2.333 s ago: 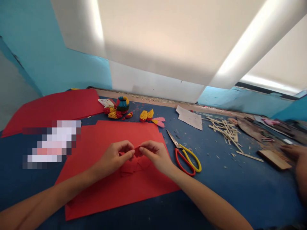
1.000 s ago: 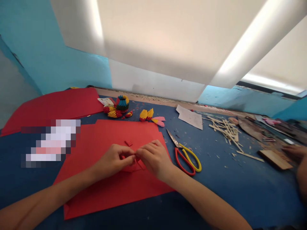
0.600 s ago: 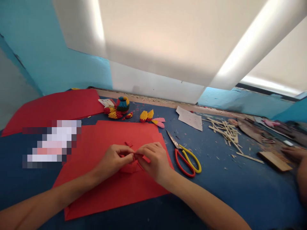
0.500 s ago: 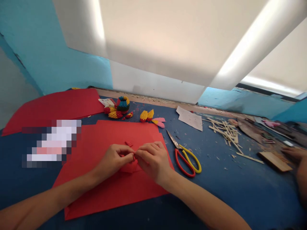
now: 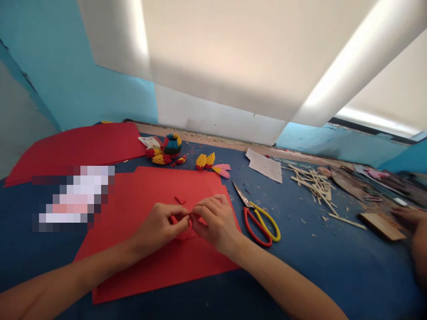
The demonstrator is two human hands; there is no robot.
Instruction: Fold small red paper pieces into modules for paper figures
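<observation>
My left hand (image 5: 167,221) and my right hand (image 5: 215,222) meet fingertip to fingertip over large red paper sheets (image 5: 133,271). Both are closed in a pinch on a small red paper piece (image 5: 190,221), which the fingers mostly cover. Beneath my hands lies another bit of red paper (image 5: 182,235), partly hidden. Just beyond my fingertips rests a small folded red piece (image 5: 180,200). To the right of my right hand, scissors (image 5: 262,222) with one red and one yellow handle lie slightly open on the blue table.
Folded-paper models (image 5: 172,144) in red, yellow, blue and green stand at the back, beside yellow-red pieces (image 5: 205,161). A dark red paper stack (image 5: 80,146) lies back left. White paper (image 5: 265,165), thin sticks (image 5: 315,184) and a wooden block (image 5: 382,226) near another person's hand (image 5: 410,218) are right.
My joined fingertips have shifted very slightly right, and the left fingers have straightened a little. The view has moved a touch; the things on the table stay put.
</observation>
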